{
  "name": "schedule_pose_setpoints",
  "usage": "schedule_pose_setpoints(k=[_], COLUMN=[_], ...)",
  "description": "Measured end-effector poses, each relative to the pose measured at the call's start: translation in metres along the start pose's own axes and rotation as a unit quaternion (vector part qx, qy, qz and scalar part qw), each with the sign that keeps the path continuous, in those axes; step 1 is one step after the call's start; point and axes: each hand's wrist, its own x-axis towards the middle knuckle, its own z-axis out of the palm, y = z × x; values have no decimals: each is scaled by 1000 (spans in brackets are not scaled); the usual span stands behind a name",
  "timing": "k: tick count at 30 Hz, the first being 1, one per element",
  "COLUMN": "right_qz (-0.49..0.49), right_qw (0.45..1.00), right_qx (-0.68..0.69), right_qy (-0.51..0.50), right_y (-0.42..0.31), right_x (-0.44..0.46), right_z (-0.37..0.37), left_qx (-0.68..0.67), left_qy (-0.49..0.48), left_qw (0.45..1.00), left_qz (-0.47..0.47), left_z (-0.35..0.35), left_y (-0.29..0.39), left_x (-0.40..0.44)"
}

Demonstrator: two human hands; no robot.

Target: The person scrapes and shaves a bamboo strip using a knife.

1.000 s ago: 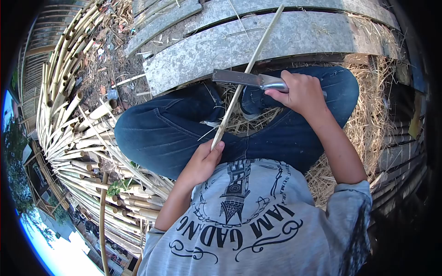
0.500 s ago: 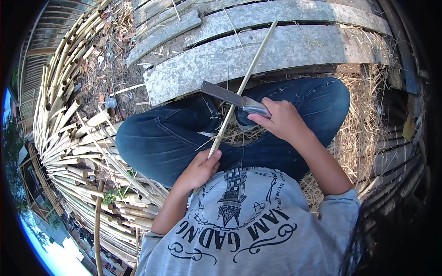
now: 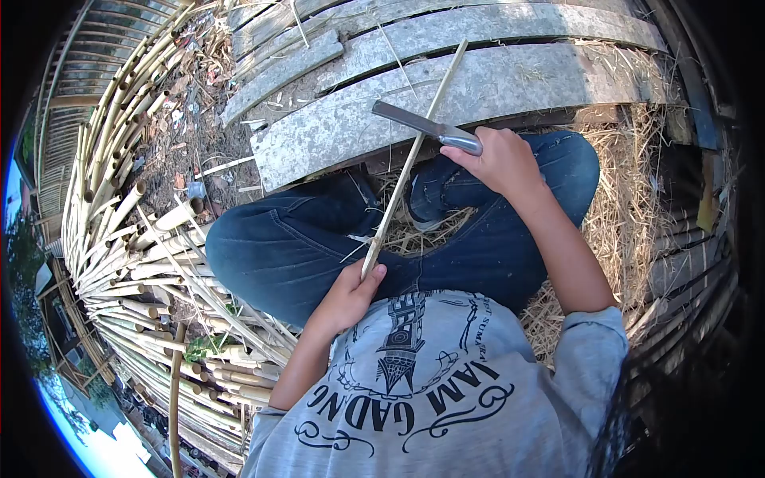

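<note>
My left hand [image 3: 351, 295] is closed around the near end of a thin bamboo strip [image 3: 404, 173], close to my shirt. The strip slants away from me, up and to the right, and its far end lies over the grey planks. In my right hand [image 3: 500, 162] is the metal-looking handle of a knife [image 3: 406, 118] with a long, flat, dark blade. The blade points left and crosses the strip around its middle. Whether its edge touches the strip I cannot tell.
Weathered planks [image 3: 319, 135] lie in front of my crossed legs [image 3: 271, 247]. Many bamboo poles [image 3: 135, 279] are stacked on the left. Straw-like shavings [image 3: 621, 191] cover the ground at right and between my legs. A short loose board [image 3: 283, 76] rests at upper left.
My right hand and the knife have moved away from me along the strip, up and slightly right. My left hand keeps its hold, with the strip's far end shifted slightly left.
</note>
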Motion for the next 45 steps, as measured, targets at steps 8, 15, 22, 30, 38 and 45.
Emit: schedule_pose_setpoints(k=[8,15,22,30,38,45], right_qz=[7,69,123,94,55,103], right_qw=[999,997,990,994,995,993], right_qx=[-34,-39,-69,-52,-72,-53], right_qy=[-33,8,28,10,-29,27], right_y=[-6,10,33,25,17,39], right_x=[-2,15,33,33,22,48], right_z=[-23,-32,-49,-47,-46,-50], left_qx=[95,66,75,49,58,53], left_qy=[28,25,38,22,20,24], left_qw=[995,997,994,996,996,997], left_qz=[22,30,73,73,68,50], left_z=[5,5,7,4,2,2], left_y=[7,6,0,-5,-3,-3], left_x=[-2,-1,0,4,4,2])
